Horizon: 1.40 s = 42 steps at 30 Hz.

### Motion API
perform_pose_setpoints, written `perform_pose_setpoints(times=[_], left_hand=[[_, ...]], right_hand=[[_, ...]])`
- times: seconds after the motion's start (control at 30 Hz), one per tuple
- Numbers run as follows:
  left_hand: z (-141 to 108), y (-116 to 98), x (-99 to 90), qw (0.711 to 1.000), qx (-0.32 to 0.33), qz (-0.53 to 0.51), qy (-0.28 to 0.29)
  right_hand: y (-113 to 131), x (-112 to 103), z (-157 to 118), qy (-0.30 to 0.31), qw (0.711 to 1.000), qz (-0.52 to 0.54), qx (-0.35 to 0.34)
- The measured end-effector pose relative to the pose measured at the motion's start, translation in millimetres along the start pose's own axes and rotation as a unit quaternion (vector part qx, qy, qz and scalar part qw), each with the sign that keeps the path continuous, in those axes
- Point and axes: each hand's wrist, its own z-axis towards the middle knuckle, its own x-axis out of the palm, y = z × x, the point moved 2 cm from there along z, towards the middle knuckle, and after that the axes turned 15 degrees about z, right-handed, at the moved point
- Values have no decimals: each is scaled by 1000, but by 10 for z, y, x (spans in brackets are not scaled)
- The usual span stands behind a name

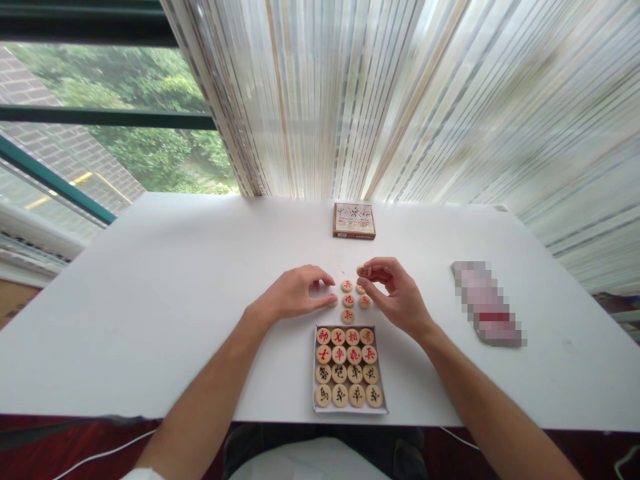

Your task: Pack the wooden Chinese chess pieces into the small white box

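Note:
My right hand (395, 290) pinches a round wooden Chinese chess piece (363, 271) with a red character, tilted and raised over the loose pieces. My left hand (303, 290) rests on the table with thumb and fingers apart; its thumb tip touches the edge of a loose chess piece (332, 301). Between the hands lie several red-marked pieces, among them a middle piece (348, 301) and one closer to me (347, 316). A shallow open box (384, 400) stands nearest my body, with rows of red and black pieces lying face up in it.
A flat printed box lid (354, 221) lies at the back of the white table (150, 300). To the right is a blurred-out pinkish packet (487, 303). A striped string curtain (340, 100) hangs along the table's far edge, with a window on the left.

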Motion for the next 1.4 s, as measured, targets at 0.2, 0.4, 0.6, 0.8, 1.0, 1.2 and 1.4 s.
perform_pose_setpoints(times=[0.2, 0.4, 0.6, 0.8, 1.0, 1.2, 1.4], left_hand=[[-4, -31, -9, 1000, 9, 9, 5], [10, -36, -2, 1000, 21, 16, 16], [14, -32, 21, 999, 31, 13, 12], [12, -47, -9, 1000, 27, 6, 10], [10, -31, -13, 1000, 11, -1, 18], [-30, -25, -55, 998, -38, -5, 53], [-121, -23, -166, 974, -74, -100, 191]], right_hand=[[-7, -4, 2, 5, 1000, -6, 6], [-29, -17, 6, 9, 1000, -18, 7], [-57, -32, 10, -2, 1000, -27, 4], [32, -45, 79, -22, 999, -43, -23], [387, 103, -24, 47, 992, -121, 3], [638, 407, -608, 119, 977, -142, 101], [592, 662, -1096, 78, 973, -122, 183]])
